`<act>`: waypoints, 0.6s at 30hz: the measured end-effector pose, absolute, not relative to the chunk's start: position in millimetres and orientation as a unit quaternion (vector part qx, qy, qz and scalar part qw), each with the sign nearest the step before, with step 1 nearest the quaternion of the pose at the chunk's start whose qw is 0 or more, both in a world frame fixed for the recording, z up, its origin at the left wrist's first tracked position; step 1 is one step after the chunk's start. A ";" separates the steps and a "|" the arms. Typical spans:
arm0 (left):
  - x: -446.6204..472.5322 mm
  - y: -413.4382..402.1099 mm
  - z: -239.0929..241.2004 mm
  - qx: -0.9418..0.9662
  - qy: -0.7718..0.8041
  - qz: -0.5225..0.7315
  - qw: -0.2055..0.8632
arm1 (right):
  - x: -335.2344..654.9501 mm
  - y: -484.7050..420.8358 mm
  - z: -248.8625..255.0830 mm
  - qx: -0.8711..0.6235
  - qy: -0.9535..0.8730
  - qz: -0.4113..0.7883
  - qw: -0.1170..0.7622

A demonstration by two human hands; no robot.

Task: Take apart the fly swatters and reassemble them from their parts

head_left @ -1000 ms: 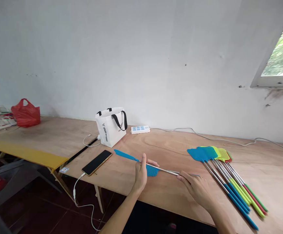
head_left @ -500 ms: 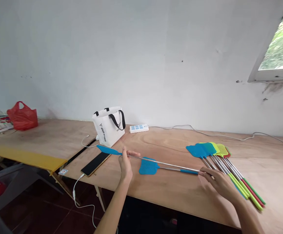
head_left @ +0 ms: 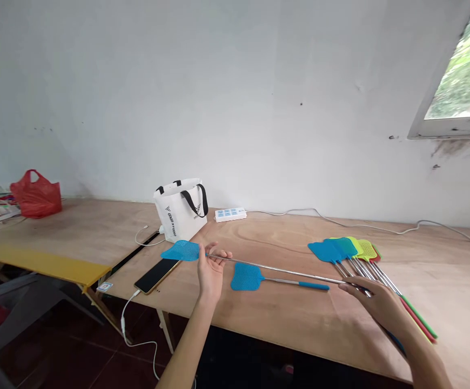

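A blue fly swatter (head_left: pixel 181 250) with a long thin metal shaft is stretched between my hands above the table. My left hand (head_left: pixel 210 275) grips it just below the mesh head, thumb against the shaft and other fingers partly spread behind. My right hand (head_left: pixel 378 300) is closed around the shaft's other end, and its handle is mostly hidden there. A second blue fly swatter (head_left: pixel 246 277) lies flat beneath the shaft, its blue handle pointing right. Behind my right hand is a fanned pile of fly swatters (head_left: pixel 327 250) in blue, yellow-green and red, partly covered by that hand.
A black phone (head_left: pixel 156 276) on a white cable (head_left: pixel 123 319) lies left of my left hand. Behind it stand a white bag (head_left: pixel 180 213) with black handles and a power strip (head_left: pixel 230 214). A red plastic bag (head_left: pixel 36 197) sits on the far-left table.
The held swatter's head has turned so more of its mesh face shows. My right hand has moved right, over the pile, and more shaft shows between my hands.
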State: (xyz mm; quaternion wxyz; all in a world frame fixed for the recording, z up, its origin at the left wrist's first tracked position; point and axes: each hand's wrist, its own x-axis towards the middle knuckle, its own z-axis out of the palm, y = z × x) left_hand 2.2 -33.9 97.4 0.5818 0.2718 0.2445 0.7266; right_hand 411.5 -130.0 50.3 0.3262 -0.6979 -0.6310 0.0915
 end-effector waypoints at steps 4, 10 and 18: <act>2.5 -32.7 92.6 0.245 0.211 0.761 0.562 | 397.5 -129.5 59.9 -0.679 -0.643 0.109 0.339; 7.6 -32.6 87.0 0.245 0.195 0.770 0.556 | 377.9 -132.7 73.5 -0.663 -0.644 0.140 0.355; 17.1 -34.8 86.0 0.277 0.219 0.734 0.580 | 383.9 -143.6 78.5 -0.680 -0.641 0.108 0.338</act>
